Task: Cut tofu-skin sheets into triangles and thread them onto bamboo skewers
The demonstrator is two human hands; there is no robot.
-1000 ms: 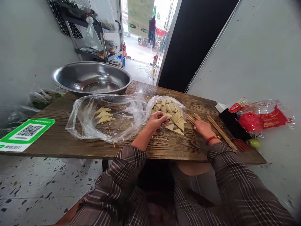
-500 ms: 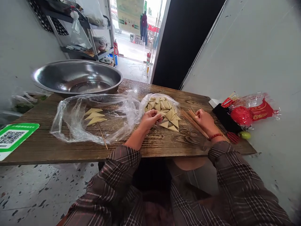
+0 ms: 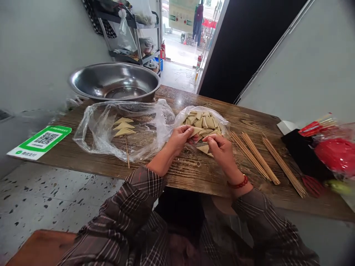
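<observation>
My left hand [image 3: 181, 139] pinches a flat beige triangular piece [image 3: 196, 131] that looks like dried tofu. Close to its right, my right hand [image 3: 220, 147] is closed in a pinch; whatever is between its fingertips is too thin or hidden to make out. Behind both hands, a clear plastic bag [image 3: 225, 123] holds a heap of similar triangles [image 3: 206, 119]. To the left, several triangles [image 3: 124, 126] lie stacked in a row on a spread plastic bag [image 3: 91, 138], with a bamboo skewer [image 3: 127, 151] reaching from them toward the table's front.
Bundles of bamboo skewers [image 3: 257, 157] lie right of my hands on the wooden table [image 3: 183, 173]. A large steel basin [image 3: 116, 79] stands back left, near a green QR-code sign [image 3: 44, 142]. At the right edge are a black box [image 3: 305, 151] and red wrapped items [image 3: 337, 157].
My right hand has left the skewers and come left to beside my left hand. My left hand still holds the triangle. The view has shifted, so the skewer bundles show more fully.
</observation>
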